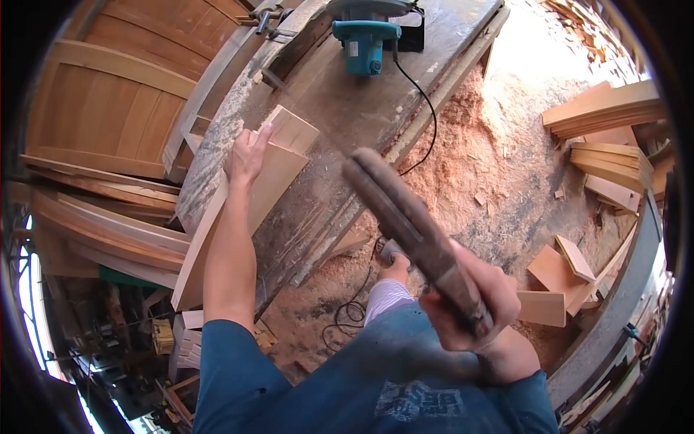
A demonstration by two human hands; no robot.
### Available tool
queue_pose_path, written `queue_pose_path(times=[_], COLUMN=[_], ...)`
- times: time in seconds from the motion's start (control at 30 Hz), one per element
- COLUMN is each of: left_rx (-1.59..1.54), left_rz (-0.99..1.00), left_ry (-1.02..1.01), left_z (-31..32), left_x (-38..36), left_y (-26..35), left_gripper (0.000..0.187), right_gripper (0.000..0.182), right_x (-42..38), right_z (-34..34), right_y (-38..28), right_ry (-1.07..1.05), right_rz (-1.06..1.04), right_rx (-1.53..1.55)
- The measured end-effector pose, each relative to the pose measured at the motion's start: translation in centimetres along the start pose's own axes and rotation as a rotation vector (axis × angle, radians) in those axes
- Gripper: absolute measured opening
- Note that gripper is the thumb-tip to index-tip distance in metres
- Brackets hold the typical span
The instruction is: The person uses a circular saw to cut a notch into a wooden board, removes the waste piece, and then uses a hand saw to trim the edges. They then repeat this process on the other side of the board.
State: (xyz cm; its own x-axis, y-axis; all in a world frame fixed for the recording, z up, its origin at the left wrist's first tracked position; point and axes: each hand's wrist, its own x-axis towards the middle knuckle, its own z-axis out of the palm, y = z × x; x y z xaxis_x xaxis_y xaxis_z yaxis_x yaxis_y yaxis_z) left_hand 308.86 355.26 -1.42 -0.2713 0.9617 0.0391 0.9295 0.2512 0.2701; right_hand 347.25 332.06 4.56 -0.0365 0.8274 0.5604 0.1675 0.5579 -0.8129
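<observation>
My left hand [248,155] is closed over the edge of a pale wooden board [278,177] near its far end, with a finger lying along the top. The board slants across the bench towards me, and its end has a stepped face. In front of my chest my right hand [470,304] is wrapped round a long brown grooved tool handle [412,224], raised above the bench edge. A thin blurred line runs from the handle's far end over the bench. Motion blur hides what kind of tool it is.
A teal circular saw [365,47] stands on the worn bench [347,108], its black cord [434,119] hanging over the edge. Wood shavings [463,166] cover the floor. Stacked boards [607,108] lie at right, and wooden panels [108,108] lean at left.
</observation>
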Motion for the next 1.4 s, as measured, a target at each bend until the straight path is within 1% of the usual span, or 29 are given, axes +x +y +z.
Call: queue_pose_path(times=[0.03,0.1,0.17,0.2,0.23,0.27,0.3,0.37,0.47,0.57,0.6,0.63,0.7,0.8,0.83,0.9,0.93,0.97,1.03,1.07,1.1,1.17,1.23,1.27,1.37,1.4], left_rx=[0.046,-0.007,0.013,0.024,0.022,0.020,0.019,0.028,0.028,0.045,0.063,0.080,0.072,0.047,0.041,0.037,0.052,0.049,0.054,0.079,0.078,0.052,0.040,0.031,-0.001,0.004], left_rz=[-0.032,-0.286,-0.283,-0.279,-0.279,-0.277,-0.277,-0.261,-0.235,-0.233,-0.240,-0.248,-0.253,-0.249,-0.249,-0.241,-0.255,-0.257,-0.274,-0.275,-0.268,-0.257,-0.244,-0.237,-0.231,-0.239], left_ry=[-0.046,0.122,0.087,0.069,0.107,0.145,0.181,0.222,0.272,0.283,0.284,0.287,0.285,0.272,0.271,0.293,0.280,0.291,0.305,0.319,0.292,0.276,0.261,0.252,0.210,0.240], left_z=[-0.5,1.2,0.6,0.5,0.5,0.6,0.7,0.9,0.9,1.0,1.1,1.1,0.6,0.9,0.6,0.7,0.8,1.0,1.1,1.2,1.4,1.1,0.8,0.6,0.2,0.4], left_x=[0.0,2.3,2.3,2.2,1.9,1.4,0.9,0.8,0.5,0.3,0.4,0.4,0.1,0.4,0.5,1.4,0.7,1.0,0.9,0.7,0.4,0.7,0.6,0.6,0.4,0.4], left_y=[0.4,-1.0,-0.8,-0.4,0.0,0.5,0.6,0.8,1.3,0.9,0.9,0.9,1.3,1.1,0.9,1.4,0.7,0.6,0.4,0.5,0.4,0.3,0.4,0.4,0.5,0.5], left_gripper=[0.067,0.068,0.068,0.068,0.067,0.067,0.067,0.060,0.057,0.054,0.054,0.053,0.053,0.052,0.052,0.051,0.050,0.050,0.049,0.048,0.048,0.047,0.046,0.046,0.049,0.048], right_gripper=[0.054,0.047,0.042,0.039,0.036,0.035,0.036,0.035,0.033,0.035,0.035,0.037,0.034,0.024,0.024,0.025,0.025,0.029,0.034,0.037,0.029,0.022,0.020,0.023,0.027,0.033], right_x=[-0.1,-1.4,-2.5,-2.9,-3.3,-3.4,-3.3,-3.7,-4.4,-5.8,-6.4,-6.2,-5.3,-0.4,0.1,-1.0,-1.5,-3.3,-4.1,-3.7,-2.7,-0.3,3.0,3.1,0.7,0.5], right_z=[0.1,0.6,1.0,1.2,1.6,2.5,3.1,3.9,4.7,3.9,3.0,2.3,3.1,9.3,9.9,8.9,6.8,4.6,1.9,2.8,5.0,10.0,11.0,10.7,8.1,7.5], right_y=[0.6,1.5,2.9,3.7,4.5,5.3,5.8,7.9,9.6,8.9,8.1,7.1,6.6,8.1,8.7,8.6,7.5,7.1,5.1,5.0,5.9,8.8,9.3,9.3,7.9,7.6], right_ry=[0.060,0.138,0.180,0.192,0.205,0.294,0.327,0.335,0.322,0.364,0.353,0.296,0.269,0.246,0.236,0.250,0.280,0.252,0.248,0.284,0.246,0.251,0.261,0.226,0.239,0.197], right_rz=[0.062,0.346,0.567,0.646,0.726,0.775,0.848,0.958,1.139,1.230,1.248,1.237,1.222,1.112,1.071,1.111,1.176,1.135,1.164,1.172,1.115,1.085,1.143,1.102,1.158,1.143], right_rx=[0.006,0.170,0.330,0.405,0.482,0.697,0.808,0.936,1.010,1.015,1.061,0.970,0.940,0.875,0.876,0.818,0.862,0.879,0.854,0.848,0.757,0.830,0.894,0.852,0.901,0.904])
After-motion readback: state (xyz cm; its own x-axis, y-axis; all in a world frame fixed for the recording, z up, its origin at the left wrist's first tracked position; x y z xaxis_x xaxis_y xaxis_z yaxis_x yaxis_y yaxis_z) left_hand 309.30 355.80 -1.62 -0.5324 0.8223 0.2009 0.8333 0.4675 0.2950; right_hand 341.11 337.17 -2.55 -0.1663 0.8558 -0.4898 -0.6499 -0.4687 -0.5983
